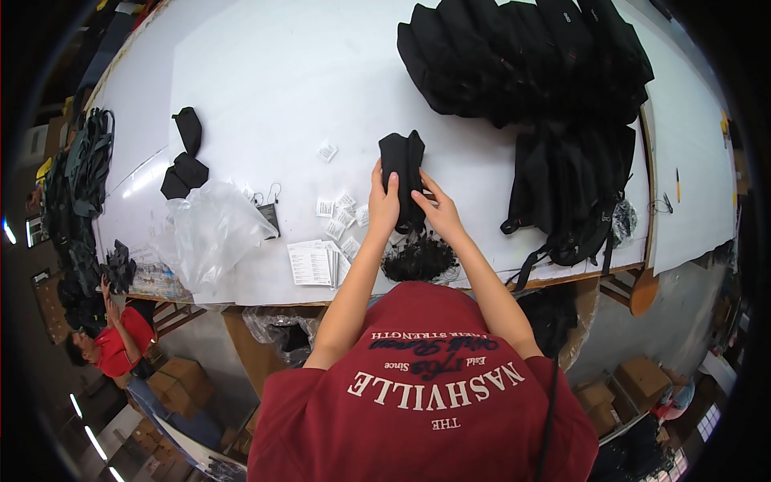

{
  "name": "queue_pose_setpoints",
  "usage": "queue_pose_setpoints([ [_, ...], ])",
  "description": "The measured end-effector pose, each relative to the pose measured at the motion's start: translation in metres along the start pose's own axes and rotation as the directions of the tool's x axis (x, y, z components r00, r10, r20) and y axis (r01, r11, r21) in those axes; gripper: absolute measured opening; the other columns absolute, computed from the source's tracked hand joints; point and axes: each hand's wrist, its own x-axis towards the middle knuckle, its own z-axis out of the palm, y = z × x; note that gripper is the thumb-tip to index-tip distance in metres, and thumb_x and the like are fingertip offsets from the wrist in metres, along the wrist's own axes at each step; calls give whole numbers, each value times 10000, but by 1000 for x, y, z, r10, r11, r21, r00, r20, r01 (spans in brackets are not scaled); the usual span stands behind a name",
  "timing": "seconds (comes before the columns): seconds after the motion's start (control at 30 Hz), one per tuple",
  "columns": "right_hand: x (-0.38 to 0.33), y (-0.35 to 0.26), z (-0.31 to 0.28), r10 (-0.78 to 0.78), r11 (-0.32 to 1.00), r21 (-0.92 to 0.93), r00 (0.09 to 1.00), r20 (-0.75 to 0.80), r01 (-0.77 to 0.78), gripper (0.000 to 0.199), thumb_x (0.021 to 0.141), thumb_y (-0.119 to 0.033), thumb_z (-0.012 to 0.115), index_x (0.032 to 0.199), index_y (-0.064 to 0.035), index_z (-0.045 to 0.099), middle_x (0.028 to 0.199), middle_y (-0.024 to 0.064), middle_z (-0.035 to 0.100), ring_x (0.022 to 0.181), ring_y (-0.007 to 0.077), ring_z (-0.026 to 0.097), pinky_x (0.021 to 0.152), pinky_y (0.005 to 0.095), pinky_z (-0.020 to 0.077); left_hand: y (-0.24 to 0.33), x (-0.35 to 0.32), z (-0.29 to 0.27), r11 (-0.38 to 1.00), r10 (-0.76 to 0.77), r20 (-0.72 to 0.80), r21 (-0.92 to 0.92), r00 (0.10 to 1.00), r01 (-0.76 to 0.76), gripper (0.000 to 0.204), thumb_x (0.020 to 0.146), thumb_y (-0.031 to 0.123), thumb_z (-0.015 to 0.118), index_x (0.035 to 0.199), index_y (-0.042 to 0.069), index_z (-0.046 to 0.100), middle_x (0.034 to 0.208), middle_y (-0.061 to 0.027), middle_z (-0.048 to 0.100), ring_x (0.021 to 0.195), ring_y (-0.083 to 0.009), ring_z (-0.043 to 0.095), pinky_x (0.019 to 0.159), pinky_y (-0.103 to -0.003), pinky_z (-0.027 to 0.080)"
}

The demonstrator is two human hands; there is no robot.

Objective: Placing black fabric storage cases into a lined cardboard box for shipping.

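Note:
Both my hands are closed around a black fabric pouch (399, 157) that stands over the white table, its top edge pointing away from me. My left hand (385, 201) grips its left side, with the thumb on the front. On the lower right side, my right hand (438, 210) holds it with thumb and fingers. A tangle of black cords (419, 260) lies just below the pouch, near the table edge. Left of my hands are several small white packets (344, 217) and a stack of printed white cards (310, 263).
A large row of black bags (522, 60) fills the far right, with black strapped bags (562, 189) nearer. A clear plastic bag (213, 233) and black pouches (188, 131) lie left. Another person (124, 341) in red works at the far left; cardboard boxes (179, 386) stand below.

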Motion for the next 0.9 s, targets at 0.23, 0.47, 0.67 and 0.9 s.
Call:
queue_pose_setpoints([
  [0.23, 21, 23, -6, -34, 966, -255, 997, 68, 51, 593, 866, -286, 620, 1395, -160, 383, 1272, 168, 517, 992, 228, 577, 873, 324, 459, 21, 2, 3, 965, 123, -9, 233, 992, -117, 923, 778, 354, 690, 1418, -29, 147, 1403, -303, 247, 1296, -402, 302, 1048, -398, 297],
  [0.47, 38, -154, -46, -737, 542, -653, 672, -68, 529, 247, 772, -54, 600, 1001, -115, 670, 1125, 84, 569, 963, 291, 548, 849, 339, 432, 22, -1, -15, 941, 122, -32, 323, 992, -105, 947, 743, 261, 710, 1428, -9, 114, 1382, -281, 289, 1259, -398, 353, 1035, -405, 323],
  [0.67, 113, -221, -86, -658, 177, -980, 751, -53, 87, 524, 717, -198, 705, 1209, -295, 554, 1338, 144, 372, 1171, 352, 420, 935, 457, 390, 22, 2, -8, 946, 112, 6, 304, 994, -109, 931, 746, 241, 702, 1428, -3, 117, 1364, -283, 318, 1245, -394, 371, 1029, -403, 332],
  [0.9, 115, -215, -107, -639, 281, -950, 765, -79, 137, 429, 716, -303, 730, 1108, -167, 622, 1240, 139, 520, 1028, 326, 577, 848, 374, 483, 17, 5, -8, 939, 144, 3, 314, 990, -137, 916, 750, 229, 694, 1424, -9, 122, 1334, -294, 345, 1243, -398, 371, 1029, -393, 335],
])
